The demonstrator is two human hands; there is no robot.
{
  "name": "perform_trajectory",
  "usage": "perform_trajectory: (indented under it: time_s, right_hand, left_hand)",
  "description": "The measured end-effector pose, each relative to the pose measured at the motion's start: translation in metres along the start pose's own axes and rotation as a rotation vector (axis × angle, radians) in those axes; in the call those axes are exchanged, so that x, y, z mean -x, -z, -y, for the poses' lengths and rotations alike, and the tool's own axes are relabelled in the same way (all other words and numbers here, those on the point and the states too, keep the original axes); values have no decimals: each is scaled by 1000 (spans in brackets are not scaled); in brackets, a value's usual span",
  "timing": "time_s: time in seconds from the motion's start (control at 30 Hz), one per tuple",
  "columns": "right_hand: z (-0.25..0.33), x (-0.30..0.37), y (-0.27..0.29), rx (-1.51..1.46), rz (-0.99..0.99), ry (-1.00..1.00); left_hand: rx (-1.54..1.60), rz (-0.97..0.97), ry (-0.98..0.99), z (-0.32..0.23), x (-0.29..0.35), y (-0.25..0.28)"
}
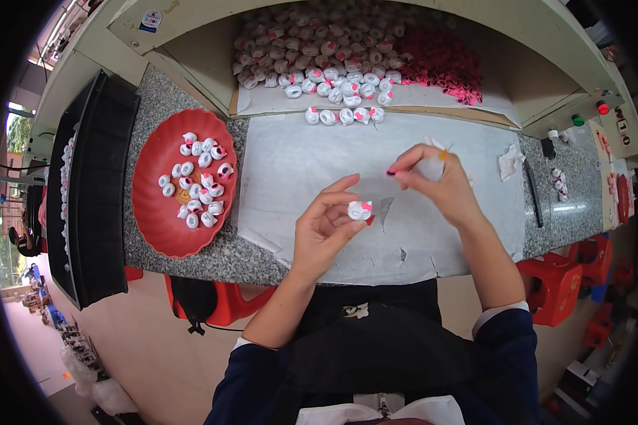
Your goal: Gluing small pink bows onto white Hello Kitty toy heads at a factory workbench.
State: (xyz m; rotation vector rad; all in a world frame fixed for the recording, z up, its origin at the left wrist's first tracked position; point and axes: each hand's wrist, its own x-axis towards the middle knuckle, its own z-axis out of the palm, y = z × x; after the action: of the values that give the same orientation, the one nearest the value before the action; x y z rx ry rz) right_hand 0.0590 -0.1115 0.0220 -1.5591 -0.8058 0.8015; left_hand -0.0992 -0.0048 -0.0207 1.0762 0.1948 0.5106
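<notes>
Over the paper-covered worktop (290,163), my left hand (322,230) holds a small white figurine head (359,210) with a pink bow between thumb and fingers. To the right and a little farther off, my right hand (436,177) pinches a small pink and black piece (395,173) between thumb and forefinger. A bit of yellow (443,154) shows at a finger of that hand. The two hands are apart. A short row of similar white heads (345,117) stands at the far edge of the paper, in front of the cabinet opening.
Left of the paper is a red scalloped dish (149,212) with several white heads in it. A black tray (103,177) stands beyond it. Inside the cabinet lie piles of white heads (312,49) and pink pieces (446,64). A black strip (533,195) and crumpled tissue (510,162) lie at right.
</notes>
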Motion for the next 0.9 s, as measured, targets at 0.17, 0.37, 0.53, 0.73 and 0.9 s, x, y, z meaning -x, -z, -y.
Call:
perform_trajectory:
  time_s: [0.17, 0.37, 0.53, 0.73, 0.9]
  right_hand:
    - [-9, 18, -31, -165, -31, 12]
    - [-17, 21, -41, -276, -167, -36]
    - [-21, 24, -37, -267, -174, -41]
    - [-12, 33, -39, -311, -95, -46]
    - [-16, 30, -44, -335, -80, -90]
  left_hand:
    - [-43, 82, 39, 5, -2, -1]
    - [60, 73, 24, 2, -1, 1]
    - [36, -46, 17, -1, -1, -2]
    - [-372, -65, -130, 5, 1, 1]
    - [-494, -57, -220, 9, 0, 0]
